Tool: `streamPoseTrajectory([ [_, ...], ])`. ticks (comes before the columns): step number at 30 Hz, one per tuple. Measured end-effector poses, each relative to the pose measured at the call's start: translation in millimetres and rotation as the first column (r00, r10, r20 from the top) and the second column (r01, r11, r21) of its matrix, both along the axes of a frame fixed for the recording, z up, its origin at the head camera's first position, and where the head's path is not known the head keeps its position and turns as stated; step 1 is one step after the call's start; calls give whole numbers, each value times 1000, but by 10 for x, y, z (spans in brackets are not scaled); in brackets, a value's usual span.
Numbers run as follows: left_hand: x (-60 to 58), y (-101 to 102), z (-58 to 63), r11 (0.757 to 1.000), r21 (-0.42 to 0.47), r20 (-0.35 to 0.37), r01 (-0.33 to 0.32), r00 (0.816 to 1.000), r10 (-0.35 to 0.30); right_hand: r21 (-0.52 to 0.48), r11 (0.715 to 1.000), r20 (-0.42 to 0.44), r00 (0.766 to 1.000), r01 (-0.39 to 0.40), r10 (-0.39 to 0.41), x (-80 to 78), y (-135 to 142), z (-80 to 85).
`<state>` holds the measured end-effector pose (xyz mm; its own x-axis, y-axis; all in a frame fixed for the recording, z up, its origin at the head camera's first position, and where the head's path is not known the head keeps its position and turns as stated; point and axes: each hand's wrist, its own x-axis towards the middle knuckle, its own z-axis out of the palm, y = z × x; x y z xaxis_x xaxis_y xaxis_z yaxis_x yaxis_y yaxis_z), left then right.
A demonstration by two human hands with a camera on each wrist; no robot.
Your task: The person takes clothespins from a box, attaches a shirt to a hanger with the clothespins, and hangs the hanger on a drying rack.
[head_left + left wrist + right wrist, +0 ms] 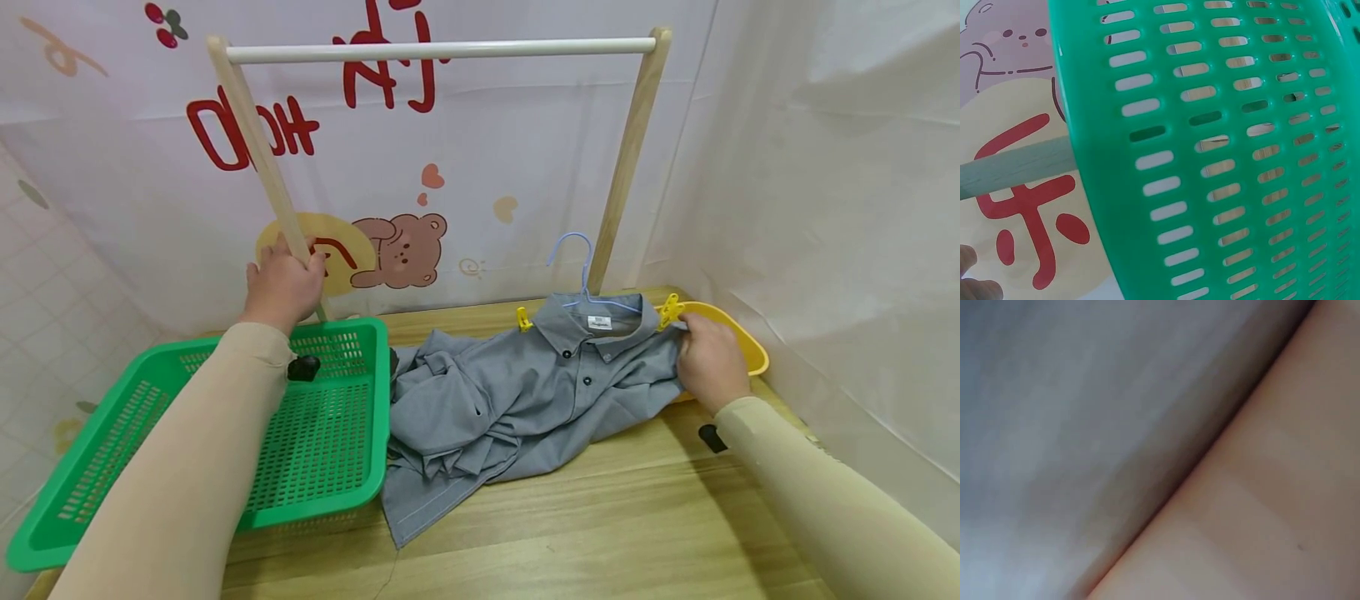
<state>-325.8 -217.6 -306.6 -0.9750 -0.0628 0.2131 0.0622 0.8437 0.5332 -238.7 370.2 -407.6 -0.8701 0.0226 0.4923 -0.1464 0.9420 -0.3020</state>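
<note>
— Shirt (510,392) first: grey, crumpled on the wooden surface (600,533) beside the green basket (330,433). Right hand (708,362)?
— Its grip pinches the shirt's shoulder by the yellow bowl (738,337).
— Left hand (283,287)?
— Farther back, curled around the rack's wooden post (258,154).

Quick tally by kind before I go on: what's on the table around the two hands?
Shirts: 1, grey shirt, right hand on its shoulder
Hangers: 1, blue hanger in the collar
Clips: 2, yellow clips at the shoulders
Baskets: 1, green basket
Bowls: 1, yellow bowl
Racks: 1, wooden rack, left hand gripping its post
Total: 7
</note>
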Motion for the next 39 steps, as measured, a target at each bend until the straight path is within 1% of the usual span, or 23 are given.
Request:
streamPoseTrajectory([
  [4, 4, -2, 1, 1000, -1, 5, 1, 1000, -1, -20, 1000, 32, 999, 15, -14, 4, -8, 41],
  [8, 0, -8, -4, 1000, -1, 3, 2, 1000, -2, -15, 1000, 52, 998, 25, -25, -5, -17, 92],
  [15, 0, -17, -1, 1000, 6, 16, 7, 1000, -7, -6, 999, 106, 993, 46, -45, -20, -41, 255],
  [18, 3, -18, 6, 1000, 3, 21, 10, 1000, -10, -7, 999, 107, 993, 41, -40, -26, -63, 338],
  [24, 10, -28, 12, 1000, -2, 28, 11, 1000, -11, -2, 999, 83, 996, 39, -39, -50, -127, 493],
  [31, -4, -34, 11, 1000, -4, 29, 9, 1000, -9, 12, 999, 46, 998, 30, -31, -93, -177, 579],
  [39, -14, -49, 6, 1000, -13, 46, 7, 999, -6, 2, 999, 28, 999, 42, -42, -82, -292, 709],
])
